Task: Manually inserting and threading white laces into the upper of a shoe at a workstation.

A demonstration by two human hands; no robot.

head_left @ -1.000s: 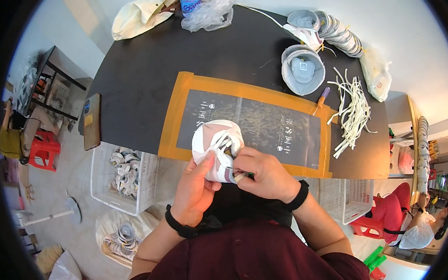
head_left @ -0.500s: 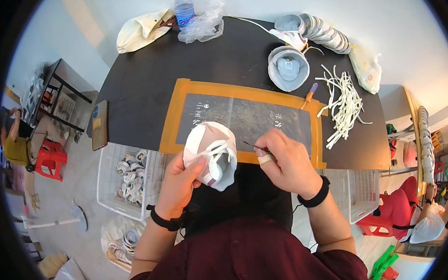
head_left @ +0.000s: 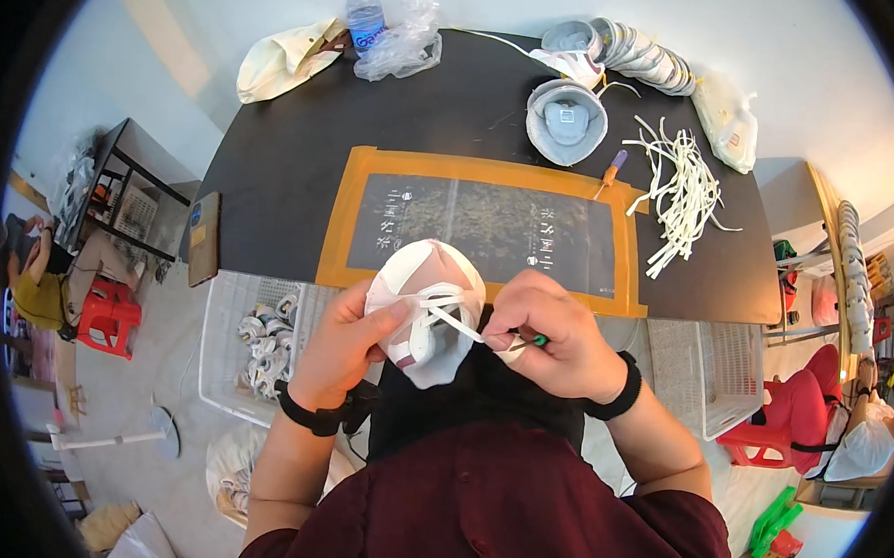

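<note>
My left hand [head_left: 339, 349] grips a white and pale pink shoe upper [head_left: 405, 274] by its side, the thumb pressed near the eyelets. The upper has a grey lining and is tilted above my lap at the table's near edge. A white shoelace [head_left: 462, 328] runs from its eyelets to my right hand [head_left: 563, 329], which is closed with finger and thumb pinching the lace. The green end of a thin tool [head_left: 540, 340] pokes out between my right fingers; the rest is hidden in the hand. One right finger appears to have a light wrap.
A taped clear sheet [head_left: 489, 231] covers the table's near middle. An orange-and-purple-handled tool [head_left: 612, 171], loose white laces [head_left: 682, 204] and stacked uppers [head_left: 641, 56] lie to the right. A phone [head_left: 203, 238] rests at the left edge. White crates [head_left: 237, 395] stand below.
My right hand has moved left to the upper and now pinches the lace, drawing it out. The tool's dark thin shaft no longer points out toward the upper.
</note>
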